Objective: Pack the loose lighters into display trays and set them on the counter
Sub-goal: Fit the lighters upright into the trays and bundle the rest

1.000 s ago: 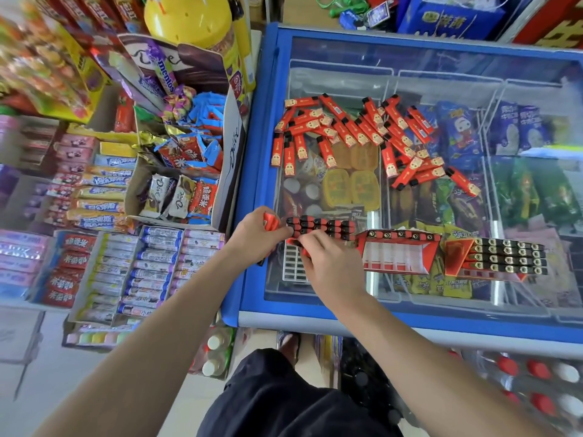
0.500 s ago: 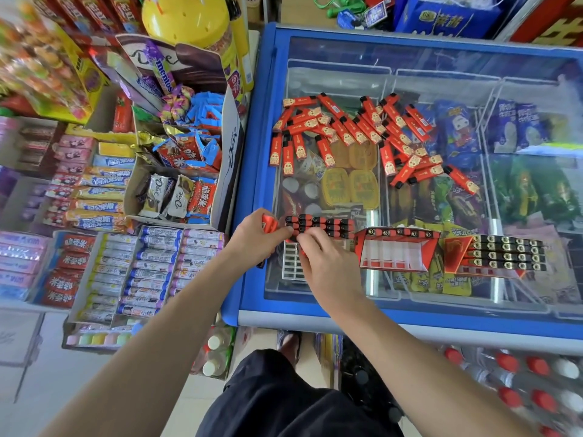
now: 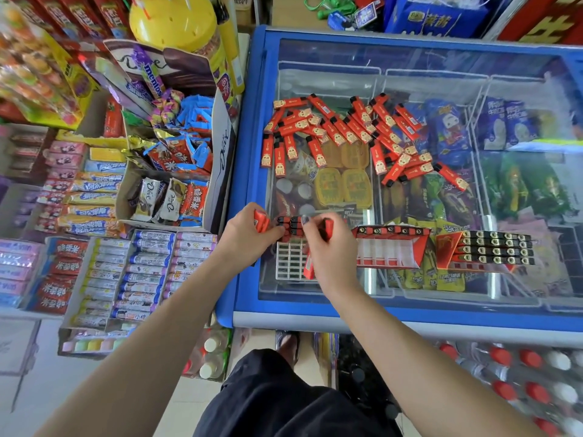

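Right hand (image 3: pixel 331 250) is now pinching a red lighter (image 3: pixel 328 229) between thumb and fingertips, lifted just beside the filled rows, where half a second back those fingers were pressing flat on the lighter tops; reading this as one more lighter going into the tray (image 3: pixel 291 261). Left hand (image 3: pixel 246 238) is still gripping the tray's left end, fingers curled round the red flap, steadying it. White grid slots are showing empty just below the right fingers, so this tray is only partly filled. Loose pile (image 3: pixel 353 130) is lying well beyond both sets of fingertips on the freezer lid (image 3: pixel 410 67). To the right of the right fingers, a half-empty tray (image 3: pixel 391 250) and a full tray (image 3: pixel 492 247) are sitting side by side
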A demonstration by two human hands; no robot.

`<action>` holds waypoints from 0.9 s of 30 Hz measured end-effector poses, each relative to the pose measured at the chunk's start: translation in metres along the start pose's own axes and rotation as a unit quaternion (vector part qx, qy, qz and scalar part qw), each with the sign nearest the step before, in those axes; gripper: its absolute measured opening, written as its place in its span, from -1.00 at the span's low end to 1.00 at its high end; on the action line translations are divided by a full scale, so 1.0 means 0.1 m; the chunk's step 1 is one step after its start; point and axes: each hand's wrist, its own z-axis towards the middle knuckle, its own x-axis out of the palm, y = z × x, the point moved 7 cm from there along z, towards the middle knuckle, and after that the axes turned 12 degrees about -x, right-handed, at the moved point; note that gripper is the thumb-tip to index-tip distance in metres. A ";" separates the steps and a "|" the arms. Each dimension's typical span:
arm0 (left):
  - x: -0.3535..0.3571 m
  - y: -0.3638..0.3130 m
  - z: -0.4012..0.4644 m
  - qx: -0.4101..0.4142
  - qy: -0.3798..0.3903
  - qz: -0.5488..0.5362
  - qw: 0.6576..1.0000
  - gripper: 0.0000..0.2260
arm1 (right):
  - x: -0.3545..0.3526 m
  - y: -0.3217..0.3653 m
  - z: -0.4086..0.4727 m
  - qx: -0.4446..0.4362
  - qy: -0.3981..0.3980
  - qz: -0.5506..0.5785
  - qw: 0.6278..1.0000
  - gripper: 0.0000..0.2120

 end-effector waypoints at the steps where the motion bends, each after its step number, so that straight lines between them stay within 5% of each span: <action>1: -0.01 -0.07 -0.05 0.011 -0.007 -0.004 1.000 -0.73 | -0.03 -0.02 0.02 0.046 -0.016 0.032 0.998 -0.81; 5: 0.08 -0.32 -0.28 0.044 0.061 -0.054 0.996 -0.77 | -0.05 -0.10 0.09 0.145 -0.052 0.121 0.981 -0.87; 15: 0.24 -0.46 -0.42 0.061 0.162 -0.005 0.985 -0.73 | -0.14 -0.09 0.17 0.186 -0.073 0.162 0.966 -0.78; 20: 0.28 -0.38 -0.38 0.036 0.209 -0.062 0.975 -0.77 | -0.18 -0.12 0.16 0.211 0.004 0.158 0.965 -0.74; 24: 0.25 -0.33 -0.35 0.009 0.244 -0.156 0.957 -0.87 | -0.24 -0.10 0.16 0.220 0.064 0.324 0.918 -0.77; 27: 0.25 -0.31 -0.33 0.007 0.260 -0.185 0.948 -0.91 | -0.27 -0.06 0.14 0.202 0.118 0.331 0.914 -0.67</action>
